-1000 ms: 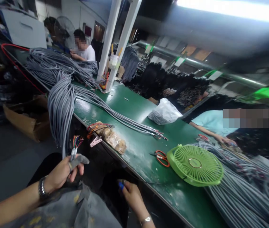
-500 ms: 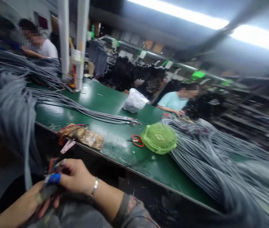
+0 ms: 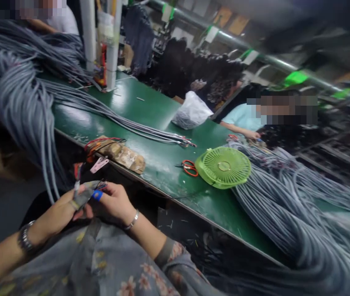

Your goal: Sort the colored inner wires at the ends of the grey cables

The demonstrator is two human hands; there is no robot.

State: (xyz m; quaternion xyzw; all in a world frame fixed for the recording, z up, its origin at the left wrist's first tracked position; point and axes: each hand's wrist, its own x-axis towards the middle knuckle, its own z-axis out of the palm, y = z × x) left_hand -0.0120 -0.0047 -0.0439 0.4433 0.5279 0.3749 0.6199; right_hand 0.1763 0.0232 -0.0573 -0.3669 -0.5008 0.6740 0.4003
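My left hand, partly wrapped in grey covering and with a dark bracelet on its wrist, is closed around a cable end. Red and pale strands stick up from that end. Close beside it, my right hand pinches thin dark and coloured wires between thumb and fingers. Blue tape circles its thumb. Both hands meet above my lap, just short of the table edge. A thick bundle of grey cables droops off the table to the left of my hands. The fingers partly hide what they hold.
On the green table lie a taped brown bundle, a pink clip, orange-handled scissors, a green fan and a plastic bag. More grey cables cover the right side. Two people work across the table.
The view has tilted downward, so my hands and the table items sit higher and further right in the picture. Both hands stay together at the wires.
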